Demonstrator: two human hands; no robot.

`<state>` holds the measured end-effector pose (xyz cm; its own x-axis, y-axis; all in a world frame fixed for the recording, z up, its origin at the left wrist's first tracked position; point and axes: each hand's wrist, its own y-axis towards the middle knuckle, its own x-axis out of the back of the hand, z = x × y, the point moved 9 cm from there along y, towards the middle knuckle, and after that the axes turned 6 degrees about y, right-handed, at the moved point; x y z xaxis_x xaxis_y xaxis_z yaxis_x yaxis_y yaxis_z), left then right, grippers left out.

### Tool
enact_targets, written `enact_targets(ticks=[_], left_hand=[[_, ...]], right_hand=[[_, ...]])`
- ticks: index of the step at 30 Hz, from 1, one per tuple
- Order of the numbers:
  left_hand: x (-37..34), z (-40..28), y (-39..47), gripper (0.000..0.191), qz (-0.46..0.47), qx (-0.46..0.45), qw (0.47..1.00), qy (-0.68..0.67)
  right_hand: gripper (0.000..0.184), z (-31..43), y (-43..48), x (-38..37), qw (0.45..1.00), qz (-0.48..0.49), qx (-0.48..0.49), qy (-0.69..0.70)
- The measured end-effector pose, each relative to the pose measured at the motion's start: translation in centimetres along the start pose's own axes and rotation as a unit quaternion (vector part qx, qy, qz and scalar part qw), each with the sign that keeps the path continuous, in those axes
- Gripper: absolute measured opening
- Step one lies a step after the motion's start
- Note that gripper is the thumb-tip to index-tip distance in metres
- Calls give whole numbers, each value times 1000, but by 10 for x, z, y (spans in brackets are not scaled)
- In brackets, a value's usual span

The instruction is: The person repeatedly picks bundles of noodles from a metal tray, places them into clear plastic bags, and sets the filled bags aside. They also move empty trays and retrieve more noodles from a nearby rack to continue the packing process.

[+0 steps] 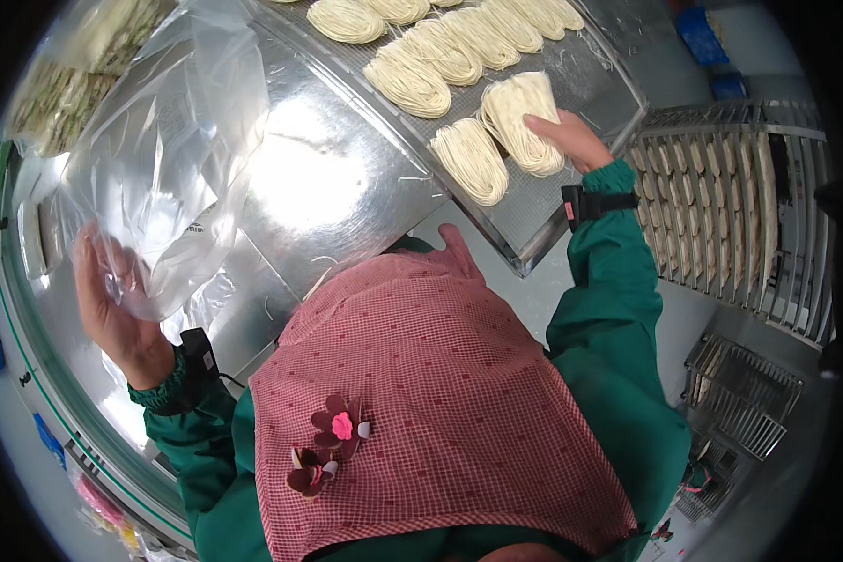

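Note:
My left hand grips a large clear plastic bag near its lower end, the fingers partly seen through the film. The bag bears some printing and hangs over the shiny metal table. My right hand has its thumb on top of a folded bundle of pale noodles, the other fingers hidden beneath or behind it. That bundle is over a metal-framed mesh tray. Just left of it lies another noodle bundle, and several more noodle bundles sit in rows farther back.
The metal table carries stray noodle strands. Bagged goods stand at the far left. Right of the tray is a rack of stacked, loaded trays, with a wire basket lower down. A green-edged barrier curves along the left.

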<state>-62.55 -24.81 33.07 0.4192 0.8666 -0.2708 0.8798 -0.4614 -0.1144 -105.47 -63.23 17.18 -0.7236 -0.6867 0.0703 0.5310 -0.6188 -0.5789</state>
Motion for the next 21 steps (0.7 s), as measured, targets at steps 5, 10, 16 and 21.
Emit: enact_targets(ticks=[5, 10, 16, 21], left_hand=[[-16, 15, 2, 33, 60, 24, 997, 48], [-44, 24, -2, 30, 131, -17, 988, 84], [-78, 35, -10, 34, 190, 2, 981, 43], [-119, 37, -38, 40, 234, -11, 971, 53]], right_hand=[[56, 0, -12, -74, 962, 66, 149, -220], [60, -20, 7, -76, 986, 10, 118, -117], [62, 46, -54, -112, 939, -34, 153, -306], [47, 136, -108, -176, 908, 125, 333, 223]])
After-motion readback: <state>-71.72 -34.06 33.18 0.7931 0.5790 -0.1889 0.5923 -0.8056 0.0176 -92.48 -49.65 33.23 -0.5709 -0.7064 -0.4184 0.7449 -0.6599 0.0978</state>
